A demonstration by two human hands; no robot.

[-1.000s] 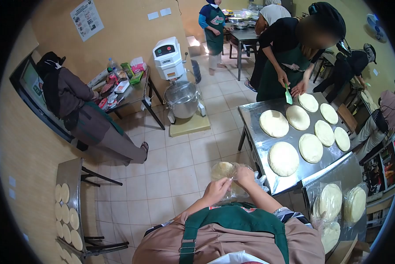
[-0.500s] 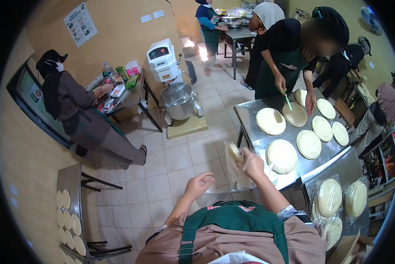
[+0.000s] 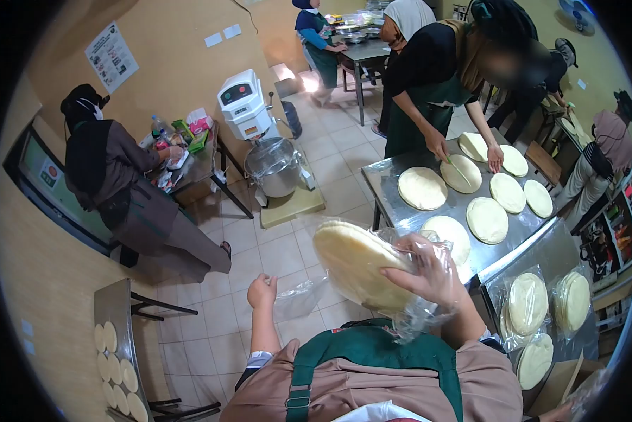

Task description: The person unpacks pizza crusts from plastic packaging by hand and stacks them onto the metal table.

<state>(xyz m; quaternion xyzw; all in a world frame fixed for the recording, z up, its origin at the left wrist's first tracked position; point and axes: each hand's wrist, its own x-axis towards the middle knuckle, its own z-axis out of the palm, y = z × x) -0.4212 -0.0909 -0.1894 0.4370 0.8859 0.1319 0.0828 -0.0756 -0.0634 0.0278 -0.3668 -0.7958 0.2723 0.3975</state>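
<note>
My right hand (image 3: 428, 274) grips a round, pale pizza base (image 3: 362, 260), tilted up in front of my apron. It looks like more than one layer. Crumpled clear plastic wraps round my right fingers and the base's near side. To the left, my left hand (image 3: 262, 290) is closed, its fingertips pressed together. From beside it a clear plastic bag (image 3: 300, 297) stretches toward the base, apparently pinched at its edge. Beyond my right hand, another base (image 3: 448, 235) lies on the metal table (image 3: 393, 219), partly hidden.
A co-worker's hand (image 3: 439, 149) holds a thin green tool over a base (image 3: 461, 174). Bagged bases (image 3: 528, 304) lie on the right-hand table. More rounds (image 3: 113, 367) lie on a table at left. A mixer (image 3: 270, 165) and another person (image 3: 129, 183) stand ahead.
My right hand has raised the base and its plastic toward me, turning its broad face into view. My left hand has moved left and closed. The co-worker's tool has shifted over the base.
</note>
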